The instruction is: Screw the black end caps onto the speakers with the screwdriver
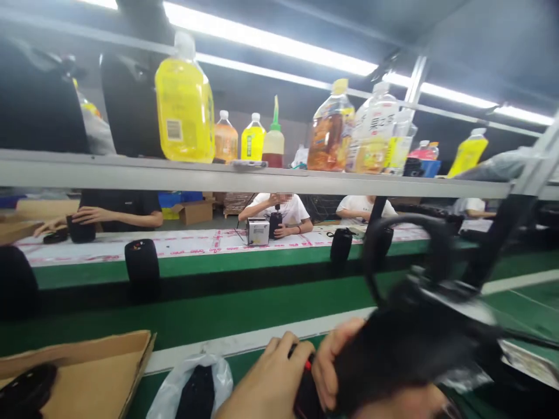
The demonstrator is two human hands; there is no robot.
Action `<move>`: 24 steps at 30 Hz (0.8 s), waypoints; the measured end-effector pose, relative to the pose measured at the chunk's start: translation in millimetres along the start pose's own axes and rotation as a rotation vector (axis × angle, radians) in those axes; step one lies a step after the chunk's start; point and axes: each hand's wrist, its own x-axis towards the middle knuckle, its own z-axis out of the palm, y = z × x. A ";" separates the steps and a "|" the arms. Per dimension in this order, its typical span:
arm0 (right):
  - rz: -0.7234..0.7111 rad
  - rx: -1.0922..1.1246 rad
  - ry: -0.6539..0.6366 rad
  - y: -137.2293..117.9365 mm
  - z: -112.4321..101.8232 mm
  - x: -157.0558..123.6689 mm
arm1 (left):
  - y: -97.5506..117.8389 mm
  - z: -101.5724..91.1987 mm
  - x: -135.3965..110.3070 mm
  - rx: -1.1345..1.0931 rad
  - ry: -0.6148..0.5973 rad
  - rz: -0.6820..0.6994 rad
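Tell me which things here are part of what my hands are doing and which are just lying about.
In hand:
left hand
right hand
black speaker both hands grip

Lying about:
cardboard box
plastic bag
black speakers on the belt
drink bottles on the shelf
grey box

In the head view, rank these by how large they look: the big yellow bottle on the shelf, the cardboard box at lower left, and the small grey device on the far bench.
1. cardboard box
2. big yellow bottle, close behind, so this order is unsure
3. grey device, clearly smallest, though farthest away
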 end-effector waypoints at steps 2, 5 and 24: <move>-0.008 0.087 -0.014 0.0 17.8 3.0 | 3.8 -1.3 -7.6 -0.019 0.071 0.011; -0.003 0.223 -0.048 -7.7 21.0 22.6 | 10.3 -1.2 -16.0 -0.064 0.136 -0.013; 0.076 1.357 -0.479 171.3 -130.8 112.7 | -18.0 -107.3 86.1 0.180 0.653 -0.204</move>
